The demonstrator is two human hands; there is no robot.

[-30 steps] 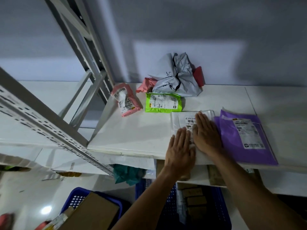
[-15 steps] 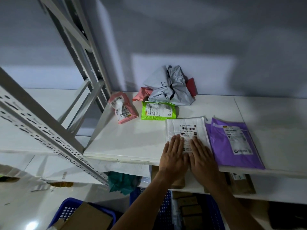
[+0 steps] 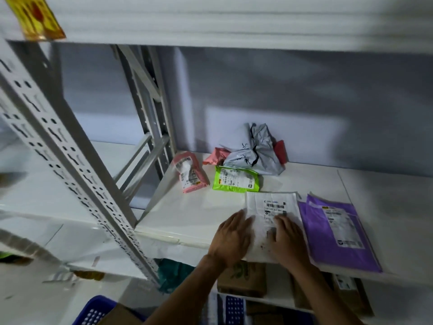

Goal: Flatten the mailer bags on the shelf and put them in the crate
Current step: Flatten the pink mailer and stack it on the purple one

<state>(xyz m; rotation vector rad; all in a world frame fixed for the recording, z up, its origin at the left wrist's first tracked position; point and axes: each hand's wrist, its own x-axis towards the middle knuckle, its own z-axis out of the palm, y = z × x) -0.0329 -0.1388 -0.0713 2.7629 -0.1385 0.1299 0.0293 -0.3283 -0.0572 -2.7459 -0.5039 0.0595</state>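
A white mailer bag (image 3: 273, 208) lies flat at the front edge of the white shelf (image 3: 187, 214). My left hand (image 3: 232, 238) rests on its left edge and my right hand (image 3: 287, 240) presses its lower right part, fingers fairly straight. A flat purple mailer (image 3: 335, 231) lies just to the right. Behind are a green mailer (image 3: 236, 181), a pink mailer (image 3: 191, 174) and a crumpled grey mailer (image 3: 255, 151) with red-pink bags beside it. A blue crate (image 3: 93, 311) shows at the bottom left.
A perforated grey upright (image 3: 70, 160) slants across the left. Another shelf board (image 3: 234, 26) runs overhead, with a yellow packet (image 3: 35, 17) on it. Cardboard boxes (image 3: 243, 280) sit on the lower shelf under my hands, and a second blue crate (image 3: 234, 310) is below.
Both hands slid back along the white mailer toward the shelf's front edge and spread apart. The view tilted upward, showing the upper shelf.
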